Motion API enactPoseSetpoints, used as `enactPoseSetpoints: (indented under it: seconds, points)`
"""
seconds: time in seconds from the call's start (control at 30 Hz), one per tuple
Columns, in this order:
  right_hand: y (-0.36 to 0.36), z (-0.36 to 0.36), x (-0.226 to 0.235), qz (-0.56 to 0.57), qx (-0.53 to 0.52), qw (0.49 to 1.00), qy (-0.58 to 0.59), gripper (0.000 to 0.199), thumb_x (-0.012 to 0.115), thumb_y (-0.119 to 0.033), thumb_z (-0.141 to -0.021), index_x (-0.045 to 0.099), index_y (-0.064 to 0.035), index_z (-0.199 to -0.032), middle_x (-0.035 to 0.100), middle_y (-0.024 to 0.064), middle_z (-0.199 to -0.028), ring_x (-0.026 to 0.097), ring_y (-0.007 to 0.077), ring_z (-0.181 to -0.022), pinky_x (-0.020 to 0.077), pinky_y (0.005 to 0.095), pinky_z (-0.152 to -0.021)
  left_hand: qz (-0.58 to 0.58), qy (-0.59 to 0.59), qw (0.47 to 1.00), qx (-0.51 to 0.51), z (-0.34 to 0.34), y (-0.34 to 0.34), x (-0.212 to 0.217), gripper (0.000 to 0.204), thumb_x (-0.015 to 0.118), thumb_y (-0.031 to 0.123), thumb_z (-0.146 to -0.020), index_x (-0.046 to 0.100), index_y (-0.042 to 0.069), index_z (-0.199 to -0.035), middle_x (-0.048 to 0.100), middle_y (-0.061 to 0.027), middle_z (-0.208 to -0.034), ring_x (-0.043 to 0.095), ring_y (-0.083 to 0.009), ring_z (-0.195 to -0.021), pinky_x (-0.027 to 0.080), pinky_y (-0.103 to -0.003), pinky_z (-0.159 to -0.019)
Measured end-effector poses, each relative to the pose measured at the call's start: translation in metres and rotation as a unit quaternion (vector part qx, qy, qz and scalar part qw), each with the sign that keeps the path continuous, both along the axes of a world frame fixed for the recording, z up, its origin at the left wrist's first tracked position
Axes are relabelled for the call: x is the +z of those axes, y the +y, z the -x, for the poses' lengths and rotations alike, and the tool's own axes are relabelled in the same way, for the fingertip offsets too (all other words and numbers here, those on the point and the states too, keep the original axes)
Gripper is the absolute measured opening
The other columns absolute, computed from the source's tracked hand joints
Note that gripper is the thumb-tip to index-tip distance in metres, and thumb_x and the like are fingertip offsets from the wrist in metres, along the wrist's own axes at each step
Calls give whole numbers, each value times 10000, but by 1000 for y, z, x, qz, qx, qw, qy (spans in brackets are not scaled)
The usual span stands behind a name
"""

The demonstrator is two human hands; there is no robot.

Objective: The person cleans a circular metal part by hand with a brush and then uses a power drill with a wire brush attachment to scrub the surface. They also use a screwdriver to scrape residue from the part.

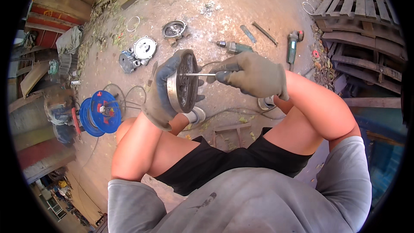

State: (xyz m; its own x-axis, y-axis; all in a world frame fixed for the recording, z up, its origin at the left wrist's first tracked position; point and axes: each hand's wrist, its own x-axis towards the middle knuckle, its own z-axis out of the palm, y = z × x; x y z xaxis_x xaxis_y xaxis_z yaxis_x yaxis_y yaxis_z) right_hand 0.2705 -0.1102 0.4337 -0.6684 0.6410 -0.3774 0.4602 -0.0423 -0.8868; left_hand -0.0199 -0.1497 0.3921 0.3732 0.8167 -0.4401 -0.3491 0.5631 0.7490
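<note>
While your left hand (161,97) clamps the round metal cover (183,82) and your right hand (252,74) grips the screwdriver (199,74), a slipping tip could jab your left glove.

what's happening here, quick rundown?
A person squatting over a dirt floor holds a round metal disc part on edge in the gloved left hand. The gloved right hand presses a thin metal rod against its face. A drill and an angle grinder lie beyond.
</note>
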Motion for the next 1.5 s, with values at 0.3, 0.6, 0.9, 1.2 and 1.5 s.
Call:
enactPoseSetpoints:
  seconds: [0.3,0.6,0.9,1.2,1.5]
  points:
    - [-15,-9,-24,-311,1,949,60,324,636,-207,-1083,782,-81,-1342,613,0,-768,544,112,-643,428,293,-605,-34,58,998,6,-10,-1,6,522,686,149,-1052,546,68,-1549,683,-124,-1391,737,-238,-1165,695,-423,-906]
    - [-8,-63,-1,173,-104,979,34,384,652,-204,-1069,735,39,-1355,608,44,-717,562,140,-568,462,323,-560,95,-82,986,110,37,4,6,741,580,630,-1050,550,116,-1583,658,-233,-1462,730,-420,-1223,653,-616,-964]
    - [-13,-39,-16,-287,-32,931,-224,348,612,-151,-1008,776,-96,-1310,792,204,-1071,760,417,-943,601,491,-886,2,-155,987,49,14,19,34,975,572,757,-1016,434,48,-1670,486,-404,-1598,598,-596,-1376,586,-733,-1024]
    - [-3,-29,29,-15,-266,962,54,317,644,-178,-1093,752,-7,-1337,590,-25,-716,541,74,-616,466,278,-584,-11,57,989,133,-8,51,39,715,669,548,-1031,543,131,-1597,669,-115,-1422,704,-308,-1214,682,-501,-879]
    - [11,-38,35,-136,-380,900,161,364,568,-303,-1157,767,-13,-1251,613,0,-743,557,102,-647,473,294,-636,-46,90,995,18,-31,13,54,667,631,394,-1104,425,127,-1680,571,-80,-1565,626,-255,-1327,645,-458,-987]
